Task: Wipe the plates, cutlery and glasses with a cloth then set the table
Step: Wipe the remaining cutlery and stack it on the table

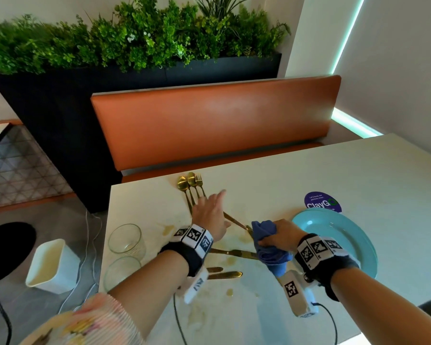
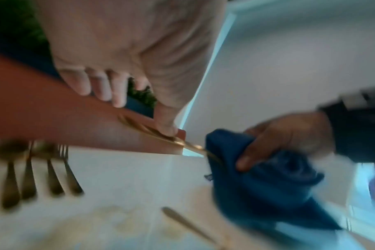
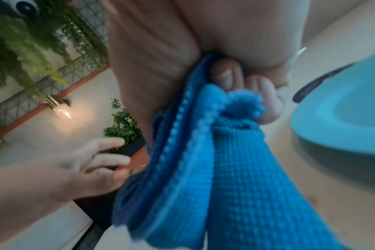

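Observation:
My left hand (image 1: pixel 210 212) pinches the handle of a gold piece of cutlery (image 1: pixel 235 221), thumb pressed on it in the left wrist view (image 2: pixel 167 133). Its other end disappears into a bunched blue cloth (image 1: pixel 270 247) that my right hand (image 1: pixel 281 235) grips, just above the table. Several cleaned-looking gold spoons and a fork (image 1: pixel 190 183) lie side by side at the table's far edge. A gold knife (image 1: pixel 234 253) and two more gold handles (image 1: pixel 224 273) lie near me. A teal plate (image 1: pixel 358 245) sits at the right, and two clear glasses (image 1: pixel 126 239) stand at the left.
The white table (image 1: pixel 309 170) has yellowish stains (image 1: pixel 168 229) and a round purple sticker (image 1: pixel 322 201). An orange bench (image 1: pixel 209 125) stands behind it, backed by a dark planter. On the floor at the left sit a white bin (image 1: pixel 51 265) and cables.

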A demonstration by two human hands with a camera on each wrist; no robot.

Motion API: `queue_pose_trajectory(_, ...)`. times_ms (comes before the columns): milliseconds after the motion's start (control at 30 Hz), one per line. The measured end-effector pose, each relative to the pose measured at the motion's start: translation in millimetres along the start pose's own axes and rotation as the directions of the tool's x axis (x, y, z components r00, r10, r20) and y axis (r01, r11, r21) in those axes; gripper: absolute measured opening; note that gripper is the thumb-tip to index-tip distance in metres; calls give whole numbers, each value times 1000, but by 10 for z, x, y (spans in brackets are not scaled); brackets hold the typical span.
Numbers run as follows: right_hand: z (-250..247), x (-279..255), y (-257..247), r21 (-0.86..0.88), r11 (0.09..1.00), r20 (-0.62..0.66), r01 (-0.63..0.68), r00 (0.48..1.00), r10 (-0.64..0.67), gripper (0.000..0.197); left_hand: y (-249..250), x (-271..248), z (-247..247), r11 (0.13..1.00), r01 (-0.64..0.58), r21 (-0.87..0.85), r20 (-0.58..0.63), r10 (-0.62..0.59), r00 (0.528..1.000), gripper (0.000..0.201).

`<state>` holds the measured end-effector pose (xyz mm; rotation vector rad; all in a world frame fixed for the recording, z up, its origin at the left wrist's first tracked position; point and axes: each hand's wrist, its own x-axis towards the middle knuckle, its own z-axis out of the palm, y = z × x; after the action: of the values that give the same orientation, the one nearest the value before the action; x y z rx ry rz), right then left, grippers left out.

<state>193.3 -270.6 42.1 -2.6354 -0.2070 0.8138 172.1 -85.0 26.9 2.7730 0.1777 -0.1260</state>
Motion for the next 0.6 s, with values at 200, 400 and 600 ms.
queue_pose_trajectory(200, -183, 34, 67, -39, 999, -37, 28, 999, -29, 42, -108, -3, -124, 922, -244, 301, 207, 187, 960, 28)
queue_pose_trajectory(400, -363, 64, 176, -42, 999, -160, 32, 986, -38, 44, -95, -48, -84, 983, -142, 116, 345, 94, 934, 27)
queue_pose_trajectory(600, -442, 122, 416, 367, 924, -382, -107, 888, 255, 43, -246, -109, -51, 934, 257, -248, 349, -161, 923, 25)
